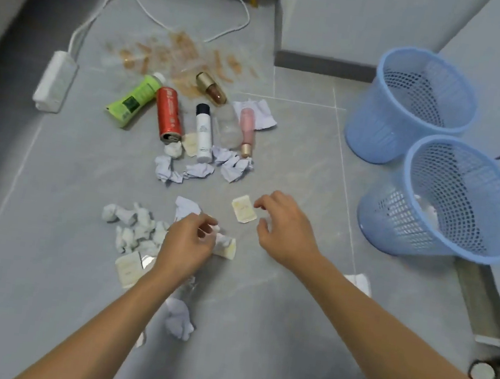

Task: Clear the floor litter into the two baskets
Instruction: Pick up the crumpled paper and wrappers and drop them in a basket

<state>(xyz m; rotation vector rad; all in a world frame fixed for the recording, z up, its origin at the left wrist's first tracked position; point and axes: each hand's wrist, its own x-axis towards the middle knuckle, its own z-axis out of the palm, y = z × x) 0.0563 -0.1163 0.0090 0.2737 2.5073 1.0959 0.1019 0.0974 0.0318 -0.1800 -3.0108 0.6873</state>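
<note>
Right now my right hand (285,228) hovers with its fingers (264,203) spread open and empty, just right of a small cream sachet (244,208) lying flat on the floor (48,227); the sachet's long axis runs near-to-far, tilted slightly left at the far end, so I judge a pinch across its short sides from the right is the natural move. My left hand (187,244) is farther from it, curled around something pale near another sachet (226,247), though I cannot tell whether it truly grips anything. Nothing lies between right hand and sachet. Crumpled tissues (133,228) sit left, and bottles and a red can (168,114) lie farther off. Both blue baskets (449,198) stand to the right, the near one closest for the drop.
</note>
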